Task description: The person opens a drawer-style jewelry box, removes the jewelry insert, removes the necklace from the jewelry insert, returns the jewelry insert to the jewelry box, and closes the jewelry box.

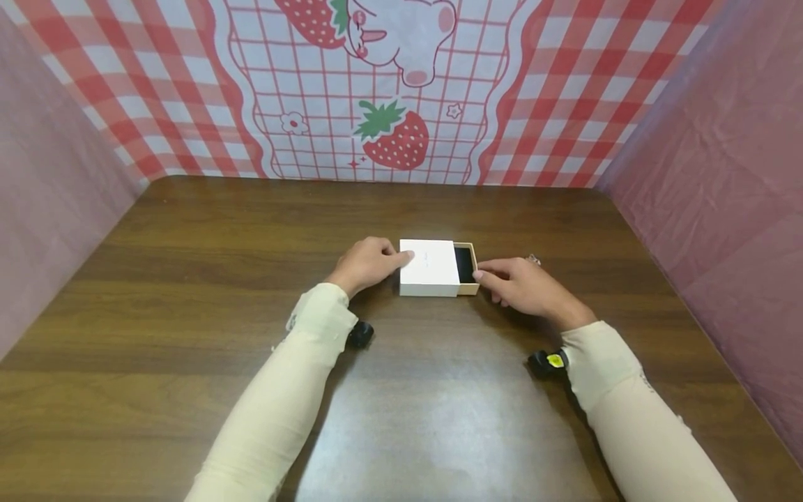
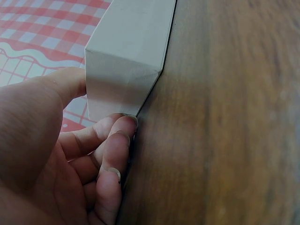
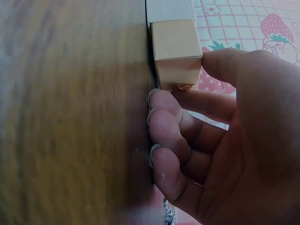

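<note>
A white box sleeve (image 1: 429, 268) with faint print on top lies flat on the table. Out of its right end sticks a tan drawer (image 1: 468, 288), partly slid out, with a black interior showing. My left hand (image 1: 370, 263) holds the sleeve's left end, thumb on the top face and curled fingers low against the end wall. At the drawer's outer end, my right hand (image 1: 523, 284) pinches it, thumb at the upper edge and index finger by a small pull tab (image 3: 186, 86). The other right fingers are curled near the tabletop.
Just behind the right hand lies a small silvery object (image 1: 533, 259), mostly hidden. The brown wooden table (image 1: 188, 293) meets a red-and-white checked cloth (image 1: 564, 90) at the back. Pink cloth walls (image 1: 740, 174) stand at both sides.
</note>
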A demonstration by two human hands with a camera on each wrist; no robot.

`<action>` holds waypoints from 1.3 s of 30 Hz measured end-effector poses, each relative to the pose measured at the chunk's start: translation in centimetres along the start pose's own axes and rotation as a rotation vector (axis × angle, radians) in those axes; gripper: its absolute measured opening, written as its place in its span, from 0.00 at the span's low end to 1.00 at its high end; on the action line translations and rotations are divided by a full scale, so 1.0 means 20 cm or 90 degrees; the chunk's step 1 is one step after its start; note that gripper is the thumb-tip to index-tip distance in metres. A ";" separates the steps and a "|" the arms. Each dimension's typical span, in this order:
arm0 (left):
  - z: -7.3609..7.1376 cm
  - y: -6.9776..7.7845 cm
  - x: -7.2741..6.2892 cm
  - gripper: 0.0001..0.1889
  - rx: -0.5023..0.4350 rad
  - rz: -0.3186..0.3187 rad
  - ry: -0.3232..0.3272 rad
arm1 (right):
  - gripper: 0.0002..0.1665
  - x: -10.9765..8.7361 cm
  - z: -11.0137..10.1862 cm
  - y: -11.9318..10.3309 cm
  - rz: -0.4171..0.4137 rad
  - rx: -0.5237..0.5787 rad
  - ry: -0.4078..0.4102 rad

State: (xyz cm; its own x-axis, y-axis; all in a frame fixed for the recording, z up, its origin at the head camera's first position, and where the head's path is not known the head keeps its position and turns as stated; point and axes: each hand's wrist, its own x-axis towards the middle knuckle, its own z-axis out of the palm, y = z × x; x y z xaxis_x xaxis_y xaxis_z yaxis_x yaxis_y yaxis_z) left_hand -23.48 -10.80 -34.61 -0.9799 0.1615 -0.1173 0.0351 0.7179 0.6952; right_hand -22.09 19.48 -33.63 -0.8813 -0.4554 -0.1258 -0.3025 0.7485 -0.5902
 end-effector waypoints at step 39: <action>-0.01 0.00 -0.01 0.24 -0.024 -0.013 -0.011 | 0.32 0.01 0.02 -0.02 0.006 -0.018 0.011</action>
State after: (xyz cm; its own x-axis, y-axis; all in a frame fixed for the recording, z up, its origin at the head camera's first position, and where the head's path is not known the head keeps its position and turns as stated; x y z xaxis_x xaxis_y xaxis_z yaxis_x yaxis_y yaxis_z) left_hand -23.37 -10.98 -34.55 -0.9768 0.1591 -0.1437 0.0075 0.6953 0.7186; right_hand -21.95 18.95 -33.65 -0.8898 -0.4410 -0.1175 -0.3050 0.7661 -0.5657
